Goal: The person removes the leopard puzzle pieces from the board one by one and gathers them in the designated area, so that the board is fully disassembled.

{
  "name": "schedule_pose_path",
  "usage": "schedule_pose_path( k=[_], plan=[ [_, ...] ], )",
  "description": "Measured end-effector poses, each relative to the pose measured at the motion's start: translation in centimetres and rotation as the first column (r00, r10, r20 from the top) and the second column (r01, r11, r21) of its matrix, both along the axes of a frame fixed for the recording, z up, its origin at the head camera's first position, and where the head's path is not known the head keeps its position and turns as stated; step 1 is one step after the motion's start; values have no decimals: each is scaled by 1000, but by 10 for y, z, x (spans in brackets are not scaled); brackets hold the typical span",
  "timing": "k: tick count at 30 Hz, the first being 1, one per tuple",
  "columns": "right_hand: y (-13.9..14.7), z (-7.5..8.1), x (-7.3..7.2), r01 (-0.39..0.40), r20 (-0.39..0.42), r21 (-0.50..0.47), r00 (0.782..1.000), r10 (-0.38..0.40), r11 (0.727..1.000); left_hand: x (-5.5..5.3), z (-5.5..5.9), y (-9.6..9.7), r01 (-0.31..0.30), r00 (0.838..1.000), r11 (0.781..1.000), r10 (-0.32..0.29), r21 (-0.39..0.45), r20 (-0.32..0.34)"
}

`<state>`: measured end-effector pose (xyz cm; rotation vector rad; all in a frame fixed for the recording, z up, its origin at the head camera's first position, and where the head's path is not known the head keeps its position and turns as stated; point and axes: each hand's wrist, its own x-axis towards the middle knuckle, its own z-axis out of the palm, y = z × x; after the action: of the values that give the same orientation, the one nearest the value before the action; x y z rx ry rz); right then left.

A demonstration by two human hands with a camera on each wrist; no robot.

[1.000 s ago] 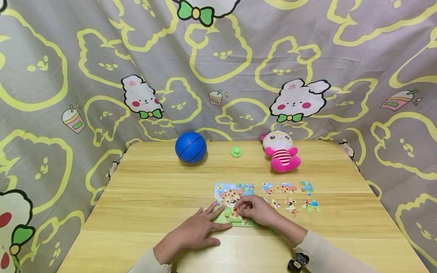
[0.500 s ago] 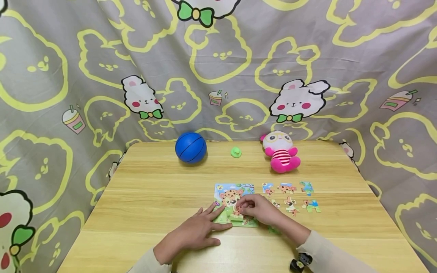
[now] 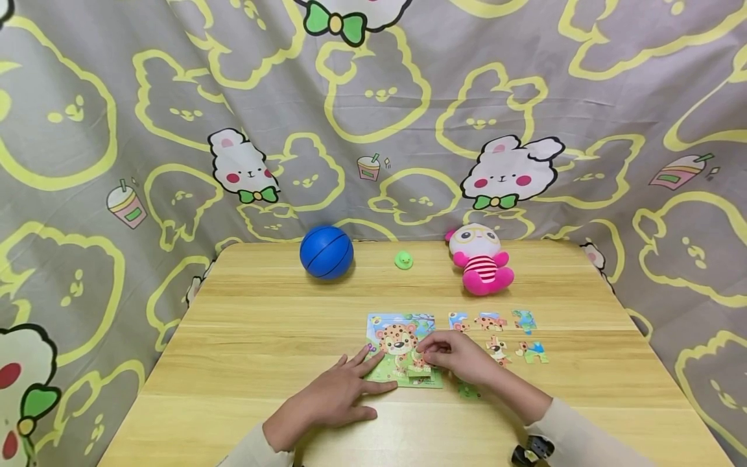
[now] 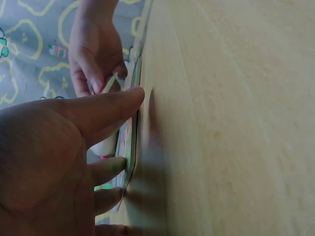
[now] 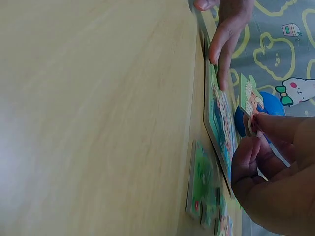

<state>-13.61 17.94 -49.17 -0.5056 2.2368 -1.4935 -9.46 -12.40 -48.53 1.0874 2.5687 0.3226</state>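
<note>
A leopard jigsaw board (image 3: 399,320) lies flat near the middle of the table. My left hand (image 3: 341,392) rests on its left side, fingers spread and mostly straight, thumb by the near edge. Above the board's right part, my right hand (image 3: 458,357) pinches a puzzle piece (image 5: 250,98) between thumb and fingers. That piece is held tilted up off the board, showing green and orange spotted print. In the left wrist view its thin edge (image 4: 111,82) shows beyond the left thumb. The right hand hides part of the board and some loose pieces.
Several loose puzzle pieces (image 3: 525,321) lie right of the board; a green one (image 3: 469,392) sits by its near right corner. Along the back stand a blue ball (image 3: 327,253), a small green duck toy (image 3: 404,261) and a pink plush (image 3: 481,267). A patterned curtain (image 3: 373,117) hangs behind.
My right hand has shifted right with the puzzle piece, uncovering more of the leopard's face and covering a loose piece at the right. The left hand has stayed in place.
</note>
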Motion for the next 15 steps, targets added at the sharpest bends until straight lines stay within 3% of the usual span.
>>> schedule_pose_path(
  k=[15],
  plan=[
    [41, 6, 13, -1, -78, 70, 997, 7, 998, 0, -2, -1, 0, 1000, 1000, 0, 5, 4]
  ],
)
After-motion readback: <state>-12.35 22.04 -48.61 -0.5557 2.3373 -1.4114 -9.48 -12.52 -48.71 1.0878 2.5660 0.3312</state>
